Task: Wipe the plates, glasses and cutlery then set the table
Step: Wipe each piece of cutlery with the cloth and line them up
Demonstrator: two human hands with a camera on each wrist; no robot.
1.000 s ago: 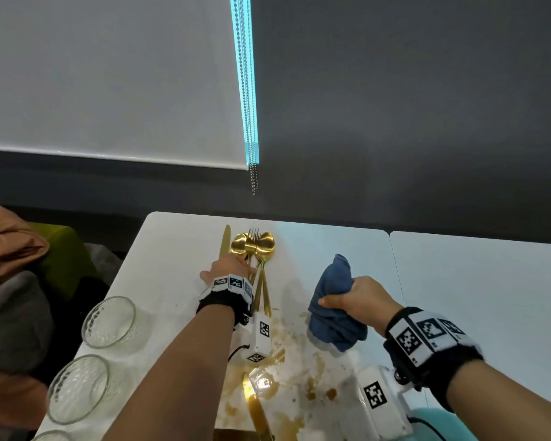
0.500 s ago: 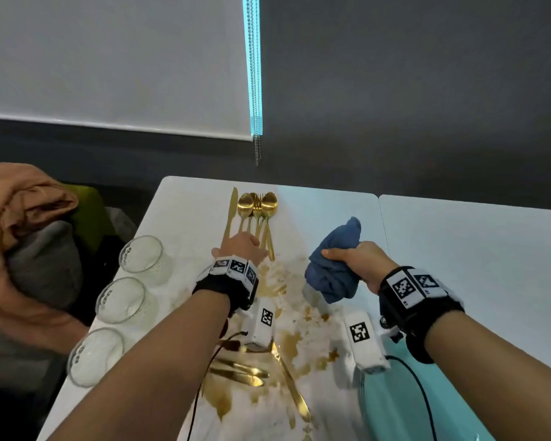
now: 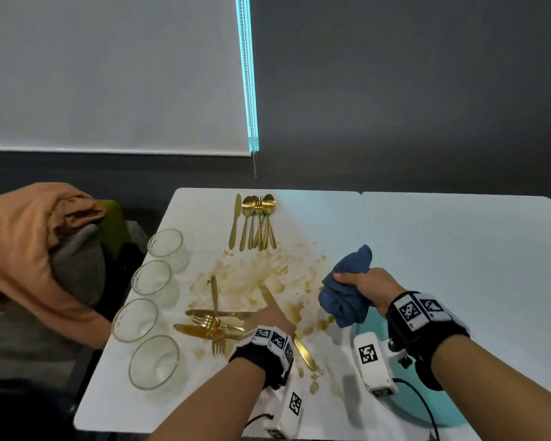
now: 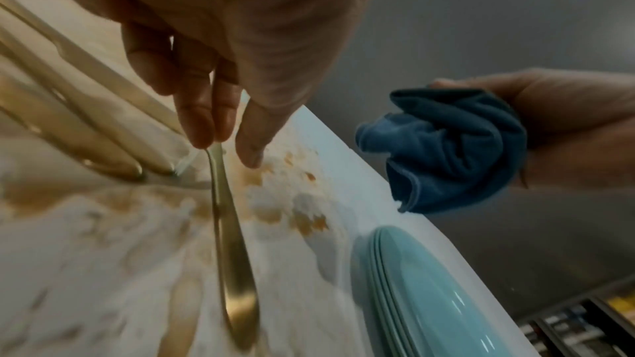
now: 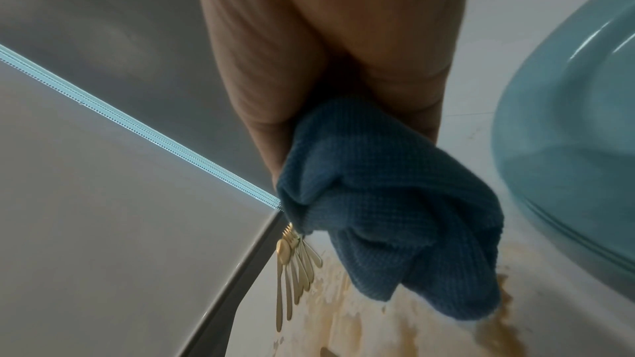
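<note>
The left hand (image 3: 275, 321), low in the centre of the head view, reaches down onto a gold knife (image 3: 285, 318) lying slantwise across the brown-stained patch of the white table (image 3: 315, 211). In the left wrist view its fingertips (image 4: 201, 129) come together on the top of the knife's slim length with the thumb just beside, a light pinch that looks like the start of a pick-up; whether the knife has left the surface cannot be told. The right hand (image 3: 368, 286), right of centre, is clenched round a bunched blue cloth (image 3: 347, 288) held above the table, well apart from the knife.

Left of the left hand lies a crossed heap of dirty gold cutlery (image 3: 215, 323), forks and knives overlapping. Toward the upper centre a tidy bundle of spoons, a fork and a knife (image 3: 256, 222) lies parallel, apparently already wiped. Four clear glasses (image 3: 155, 300) stand in a line down the left edge, and stacked teal plates (image 4: 429, 289) sit at the lower right.

The knife is stiff, thin and light, and probably slick with sauce, so a fingertip pinch could slip. A surer hold would be on the thicker handle end, leaving the blade free for the soft cloth to wrap and draw along.
</note>
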